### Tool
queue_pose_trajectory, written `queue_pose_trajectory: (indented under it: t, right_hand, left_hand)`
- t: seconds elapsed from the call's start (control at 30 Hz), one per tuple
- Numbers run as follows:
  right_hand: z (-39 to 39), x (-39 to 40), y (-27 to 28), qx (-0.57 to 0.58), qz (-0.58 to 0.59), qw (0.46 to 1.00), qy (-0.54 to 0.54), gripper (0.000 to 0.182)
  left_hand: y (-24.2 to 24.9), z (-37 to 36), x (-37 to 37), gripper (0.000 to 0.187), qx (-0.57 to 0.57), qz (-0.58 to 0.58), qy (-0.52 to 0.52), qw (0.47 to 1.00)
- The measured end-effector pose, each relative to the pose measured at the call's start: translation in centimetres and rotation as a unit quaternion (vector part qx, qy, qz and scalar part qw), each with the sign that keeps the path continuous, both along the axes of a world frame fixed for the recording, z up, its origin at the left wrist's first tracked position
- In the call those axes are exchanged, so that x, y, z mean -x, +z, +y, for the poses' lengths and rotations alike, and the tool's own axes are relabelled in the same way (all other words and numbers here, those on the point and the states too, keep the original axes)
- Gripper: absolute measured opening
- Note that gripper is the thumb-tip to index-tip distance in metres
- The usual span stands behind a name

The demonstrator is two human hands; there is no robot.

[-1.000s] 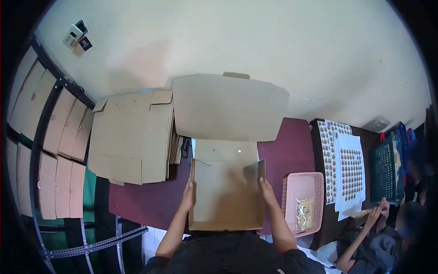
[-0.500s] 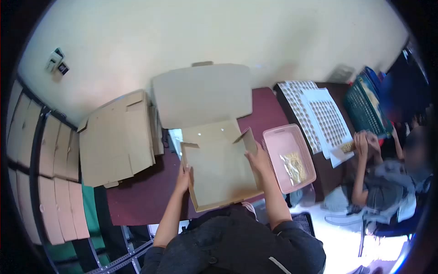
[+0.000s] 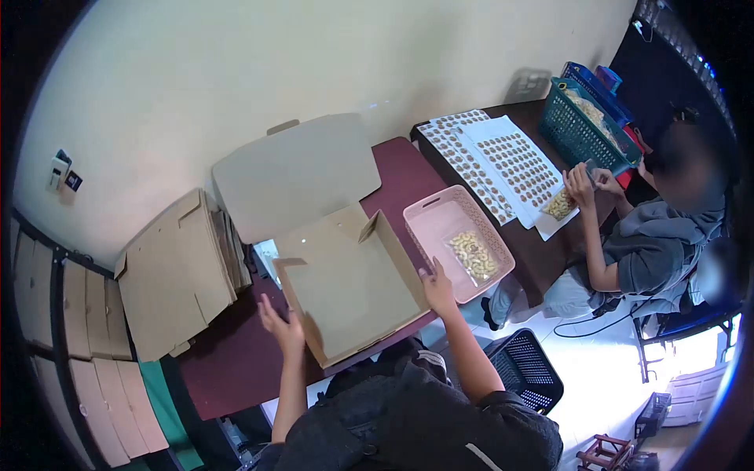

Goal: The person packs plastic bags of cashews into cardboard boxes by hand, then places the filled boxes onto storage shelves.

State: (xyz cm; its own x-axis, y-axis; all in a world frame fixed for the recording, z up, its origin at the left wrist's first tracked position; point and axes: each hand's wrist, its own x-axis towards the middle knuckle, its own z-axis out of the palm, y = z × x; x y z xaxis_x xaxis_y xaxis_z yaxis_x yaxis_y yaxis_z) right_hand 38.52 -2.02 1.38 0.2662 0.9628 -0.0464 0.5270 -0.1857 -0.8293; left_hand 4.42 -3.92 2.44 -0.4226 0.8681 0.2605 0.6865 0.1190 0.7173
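Open brown cardboard box (image 3: 355,286) lies between the spread left hand (image 3: 287,330), just beside it, and right hand (image 3: 439,290), whose grip is unclear.

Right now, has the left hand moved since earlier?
Yes: the left hand has opened outward from the box, fingers spread toward the cardboard stack.

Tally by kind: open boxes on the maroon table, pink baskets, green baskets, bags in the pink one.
Open box: 1
Pink basket: 1
Green basket: 1
Bag in the pink basket: 1
Total: 4
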Motion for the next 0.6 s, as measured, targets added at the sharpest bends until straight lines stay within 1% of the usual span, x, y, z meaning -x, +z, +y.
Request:
queue_pose_trajectory:
  t: [0.07, 0.1, 0.13, 0.2, 0.23, 0.27, 0.3, 0.33, 0.37, 0.4, 0.43, 0.47, 0.53, 0.57, 0.6]
  right_hand:
    - [1.0, -2.3, 1.4, -0.025, 0.128, 0.989, -0.073, 0.039]
    - [1.5, -3.3, 1.7, -0.068, 0.077, 0.989, -0.104, 0.027]
    - [1.8, -4.8, 1.7, -0.067, 0.075, 0.989, -0.109, 0.027]
    - [2.7, -8.1, 1.5, -0.089, 0.011, 0.988, -0.126, 0.026]
    - [2.7, -9.1, 3.1, -0.052, 0.017, 0.99, -0.132, 0.027]
    - [2.8, -10.7, 1.9, -0.056, 0.013, 0.989, -0.139, 0.027]
    - [2.8, -12.3, -0.6, -0.073, -0.013, 0.986, -0.147, 0.029]
    - [2.9, -14.1, -2.6, -0.092, -0.039, 0.983, -0.154, 0.03]
    - [2.9, -15.7, -3.4, -0.054, -0.084, 0.989, -0.11, 0.037]
    - [2.5, -16.6, -2.8, -0.019, -0.108, 0.99, -0.088, 0.038]
    - [2.2, -17.2, -2.5, 0.017, -0.131, 0.989, -0.065, 0.039]
    - [2.2, -17.7, -3.1, 0.014, -0.137, 0.988, -0.071, 0.039]
    - [2.4, -18.6, -5.6, 0.025, -0.159, 0.985, -0.064, 0.042]
    - [2.5, -18.9, -5.7, 0.048, -0.141, 0.988, -0.052, 0.045]
    - [2.6, -19.0, -5.8, 0.07, -0.121, 0.989, -0.039, 0.047]
  left_hand:
    - [3.0, 0.6, -0.3, 0.058, -0.049, 0.004, 0.014, 0.999]
    - [5.2, 0.9, -1.7, 0.051, -0.066, -0.022, 0.024, 0.997]
    - [6.0, 1.4, -2.8, 0.048, -0.089, -0.026, -0.006, 0.996]
    - [5.8, 2.8, -5.6, 0.043, -0.12, -0.119, -0.135, 0.976]
    - [6.9, 3.1, -9.0, 0.036, -0.109, -0.157, -0.126, 0.973]
    - [6.8, 3.3, -11.9, 0.036, -0.112, -0.162, -0.133, 0.971]
    - [6.4, 3.6, -14.7, 0.035, -0.06, -0.262, -0.187, 0.945]
    - [6.0, 4.0, -17.5, 0.034, -0.009, -0.356, -0.24, 0.903]
    - [5.3, 4.3, -20.3, 0.034, 0.012, -0.374, -0.277, 0.885]
    - [4.4, 4.6, -23.1, 0.034, 0.034, -0.392, -0.312, 0.865]
    - [3.5, 5.1, -25.8, 0.035, 0.084, -0.431, -0.319, 0.84]
    - [2.4, 5.7, -28.6, 0.037, 0.132, -0.467, -0.324, 0.812]
    - [-1.4, 6.7, -33.1, 0.043, 0.211, -0.5, -0.274, 0.794]
    - [-5.2, 7.6, -34.4, 0.055, 0.263, -0.497, -0.265, 0.783]
    - [-6.2, 7.9, -35.3, 0.055, 0.259, -0.499, -0.268, 0.782]
